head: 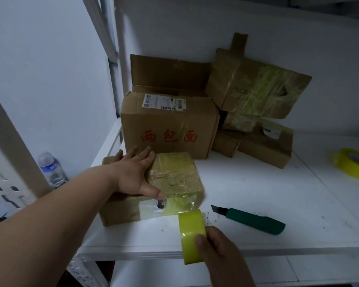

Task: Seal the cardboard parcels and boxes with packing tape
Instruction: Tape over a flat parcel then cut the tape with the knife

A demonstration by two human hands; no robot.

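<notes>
The left hand (133, 175) lies flat, fingers spread, on top of a small cardboard parcel (153, 191) whose lid and near side are wrapped in glossy, wrinkled yellowish tape. The right hand (220, 251), nearer the camera and just right of that parcel, grips a yellow-green tape roll (192, 235); a stretch of tape runs from the roll up to the parcel's front edge, under the left thumb. A green-handled utility knife (255, 220) lies just beyond the right hand on the white shelf (278, 193). Behind the left hand stands an open box with red characters (168, 125)
</notes>
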